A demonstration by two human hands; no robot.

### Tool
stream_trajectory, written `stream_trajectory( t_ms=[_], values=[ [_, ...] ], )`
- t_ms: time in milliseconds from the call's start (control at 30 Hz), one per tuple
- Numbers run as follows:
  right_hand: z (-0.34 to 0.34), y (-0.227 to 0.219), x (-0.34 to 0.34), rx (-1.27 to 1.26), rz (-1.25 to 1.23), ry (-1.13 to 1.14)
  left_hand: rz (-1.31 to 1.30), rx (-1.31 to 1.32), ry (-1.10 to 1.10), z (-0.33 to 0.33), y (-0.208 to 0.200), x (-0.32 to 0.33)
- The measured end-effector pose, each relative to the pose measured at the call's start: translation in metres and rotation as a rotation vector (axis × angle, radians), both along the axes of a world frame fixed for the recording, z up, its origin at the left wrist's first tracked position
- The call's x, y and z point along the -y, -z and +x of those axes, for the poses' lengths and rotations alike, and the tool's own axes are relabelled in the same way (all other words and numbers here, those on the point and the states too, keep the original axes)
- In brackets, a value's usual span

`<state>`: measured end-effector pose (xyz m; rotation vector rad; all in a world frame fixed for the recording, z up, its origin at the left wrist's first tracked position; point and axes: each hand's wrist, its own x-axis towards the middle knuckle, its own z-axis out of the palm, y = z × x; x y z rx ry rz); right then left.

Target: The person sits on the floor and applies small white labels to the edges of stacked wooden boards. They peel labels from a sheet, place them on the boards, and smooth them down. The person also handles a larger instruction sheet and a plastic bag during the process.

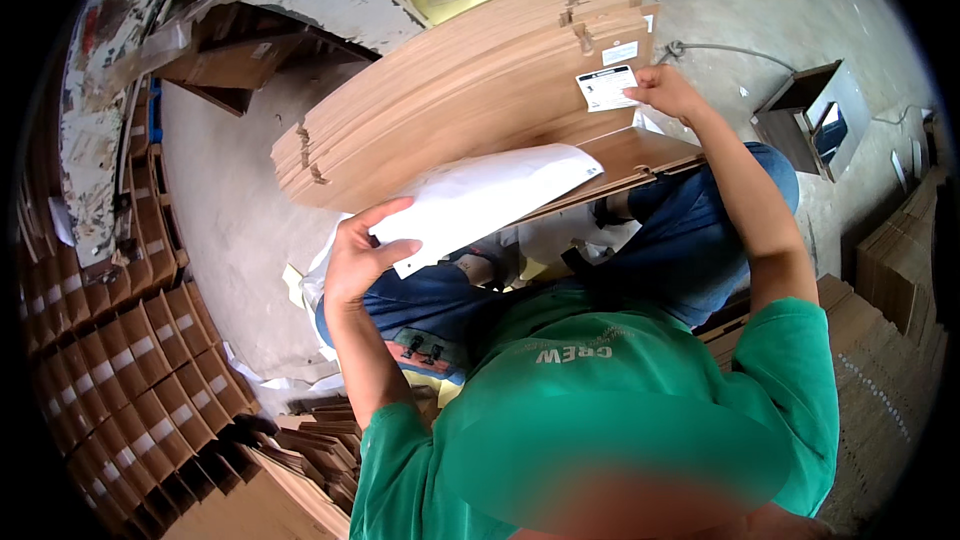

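Note:
My left hand [365, 252] holds the near left end of a curved white paper sheet [490, 195], thumb and forefinger spread along its edge. The sheet lies over a folded-down cardboard panel [640, 155] above my lap. Farther right, my right hand [668, 93] pinches the right edge of a small white label [606, 88] with black print. That label is in front of the nearest panel of a stack of flat brown cardboard cartons [450, 100], standing on edge and leaning. Just above it, another white label [620, 53] is on the cardboard.
Slotted cardboard pieces [130, 380] are stacked at the left, beneath a worn, paint-chipped frame [100, 120]. A grey box-like object [815, 120] with a cable stands on the concrete floor at the right. More flat cardboard [870, 380] is piled to my right.

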<state>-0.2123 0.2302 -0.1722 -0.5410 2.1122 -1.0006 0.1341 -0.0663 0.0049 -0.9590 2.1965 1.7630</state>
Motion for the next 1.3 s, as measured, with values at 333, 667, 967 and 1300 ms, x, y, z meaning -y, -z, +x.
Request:
stream_trajectory(
  t_ms=[333, 667, 967, 1300],
  values=[
    [-0.028, 0.034, -0.004, 0.264, 0.145, 0.208, -0.899, -0.528, -0.295, -0.025, -0.046, -0.051],
    [-0.034, 0.042, 0.005, 0.234, 0.061, 0.306, -1.184, -0.797, 0.315, -0.186, 0.086, -0.124],
    [-0.038, 0.056, -0.013, 0.173, 0.056, 0.242, -1.121, -0.659, 0.574, -0.271, 0.164, -0.130],
    [-0.034, 0.046, -0.019, 0.247, -0.069, 0.093, -1.087, -0.703, 0.598, -0.274, 0.171, -0.124]
  ],
)
